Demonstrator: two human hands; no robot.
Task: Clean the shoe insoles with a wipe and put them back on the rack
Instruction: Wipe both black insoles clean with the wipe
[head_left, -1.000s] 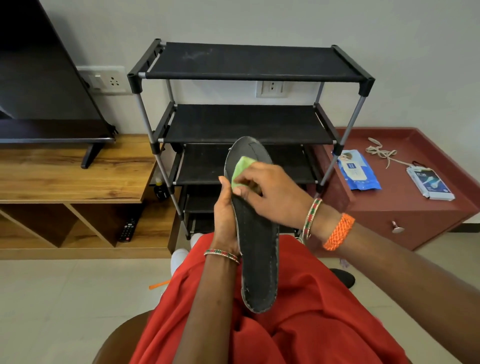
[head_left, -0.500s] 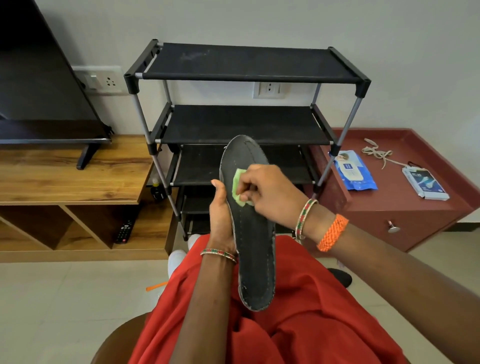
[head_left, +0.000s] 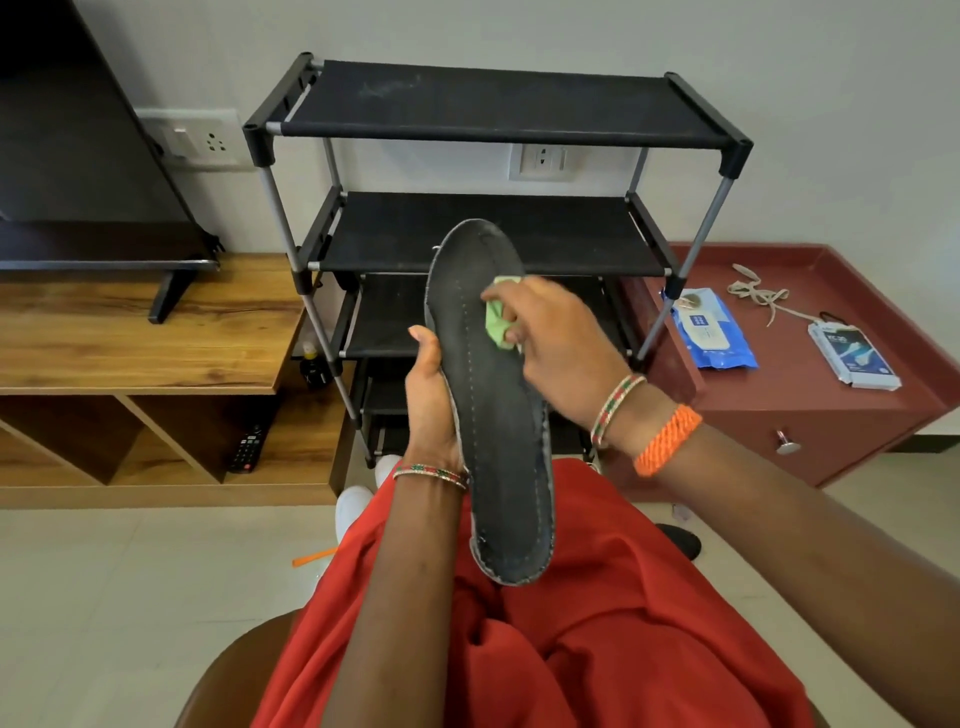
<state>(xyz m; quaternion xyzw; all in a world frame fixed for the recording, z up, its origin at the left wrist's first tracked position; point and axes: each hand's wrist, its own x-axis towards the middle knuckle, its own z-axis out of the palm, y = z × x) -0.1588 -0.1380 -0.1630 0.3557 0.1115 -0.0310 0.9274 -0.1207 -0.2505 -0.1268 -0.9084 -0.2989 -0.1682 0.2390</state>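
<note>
Wiping step is underway: right hand (head_left: 558, 345) is pinching the green wipe (head_left: 497, 325) and pressing it on the upper half of the dark insole (head_left: 493, 410), near its right edge. Left hand (head_left: 431, 405) is gripping the insole's left edge, holding it upright with its heel end resting on the red-clad lap (head_left: 571, 623). Next move is likely calling for strokes down toward the heel, then placing it on the black rack (head_left: 483, 104) beyond.

a television (head_left: 78, 156) stands on a wooden unit (head_left: 145, 332), a remote (head_left: 248, 447) below.
</note>
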